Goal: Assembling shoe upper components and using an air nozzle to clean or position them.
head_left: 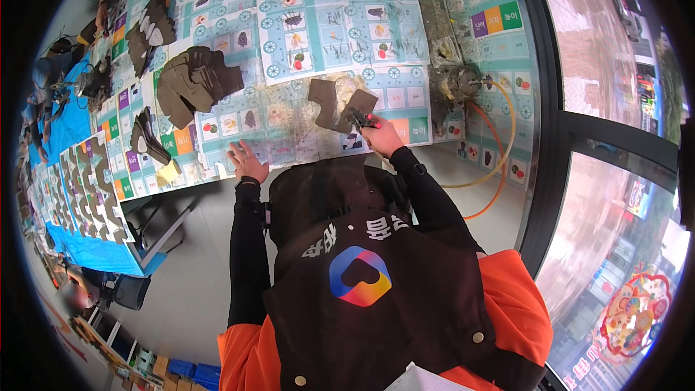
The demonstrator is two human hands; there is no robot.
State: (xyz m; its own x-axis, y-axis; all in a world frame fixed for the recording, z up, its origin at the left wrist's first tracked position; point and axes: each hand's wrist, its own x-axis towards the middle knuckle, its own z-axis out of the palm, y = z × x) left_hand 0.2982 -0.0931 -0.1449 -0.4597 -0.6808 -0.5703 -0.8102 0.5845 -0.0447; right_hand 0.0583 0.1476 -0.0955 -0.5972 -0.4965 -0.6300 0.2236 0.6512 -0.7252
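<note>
My right hand [386,139] is closed round a small black-and-red spray gun [360,120]. Its nozzle end is over dark brown cut pieces [323,104] that lie flat on the paper-covered table [289,146]. Part of one piece is hidden behind the gun. My left hand [247,162] lies at the table's near edge with its fingers spread, holding nothing. Beyond it is a fanned pile of brown pieces [195,81]. To its left, a smaller dark stack [148,137] sits beside a yellow block [169,172].
A stained metal pot [460,82] stands at the right, with an orange hose [499,174] and a yellow hose [512,119] looping down near my right arm. A glass door frame [546,112] borders that side. More pieces lie on a blue-covered table [79,195], with people beyond.
</note>
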